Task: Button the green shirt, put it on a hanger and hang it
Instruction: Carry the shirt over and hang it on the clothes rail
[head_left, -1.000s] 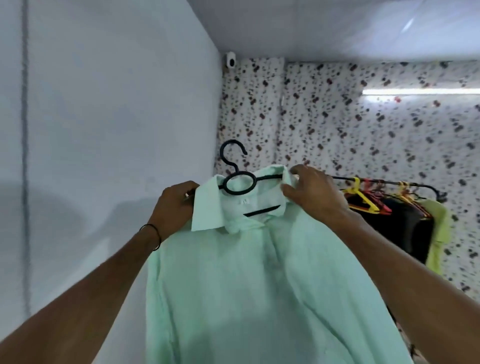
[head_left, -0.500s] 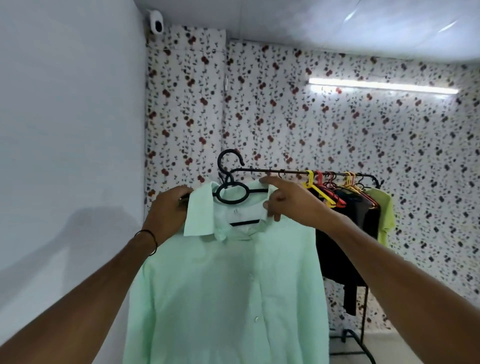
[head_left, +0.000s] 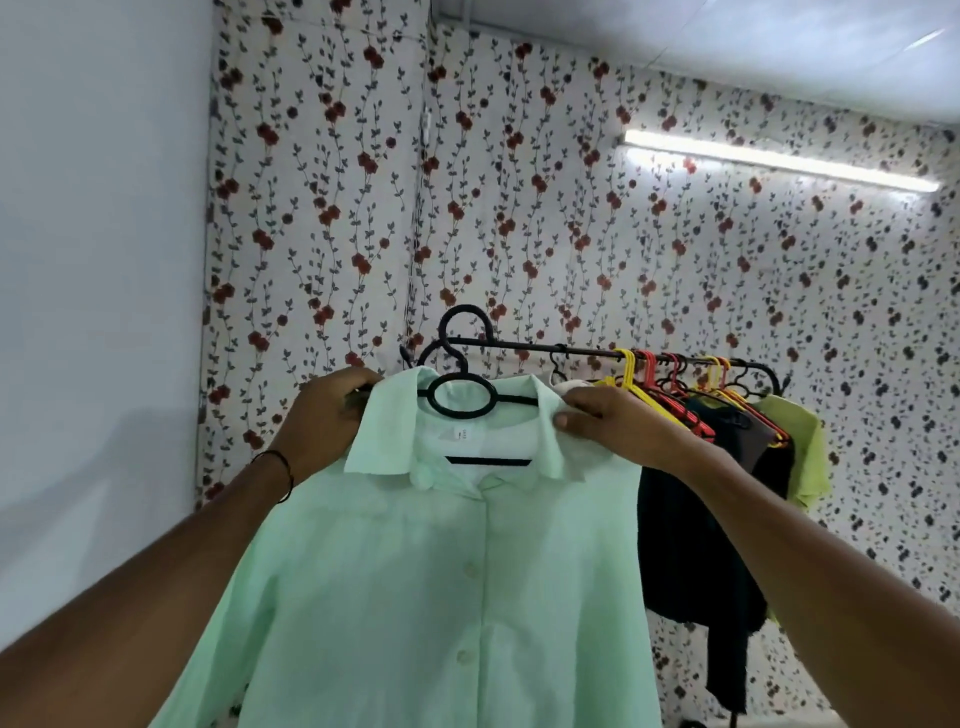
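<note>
Floral wall (head_left: 519, 208); rail (head_left: 582, 351) (dark clothes (head_left: 691, 545) crowd right); left hand (head_left: 324, 423), right hand (head_left: 613, 426) grip green shirt (head_left: 415, 597) on hanger (head_left: 462, 397).

Shirt (head_left: 415, 597): pale mint green, plain, no print. Its buttons (head_left: 470, 570) are off-white and the neck label (head_left: 464, 434) is white. Hanger (head_left: 464, 402) inside it: black. Rail (head_left: 530, 347): black. Further along I note yellow hangers (head_left: 628, 371), red hangers (head_left: 670, 395), a black garment (head_left: 691, 545) and a yellow-green garment (head_left: 802, 457). Wallpaper (head_left: 337, 208) ahead: white, with red flowers on dark grey leafy vines. Left wall (head_left: 93, 260): plain pale grey-blue. Wristband (head_left: 283, 467) on my left wrist: black.
</note>
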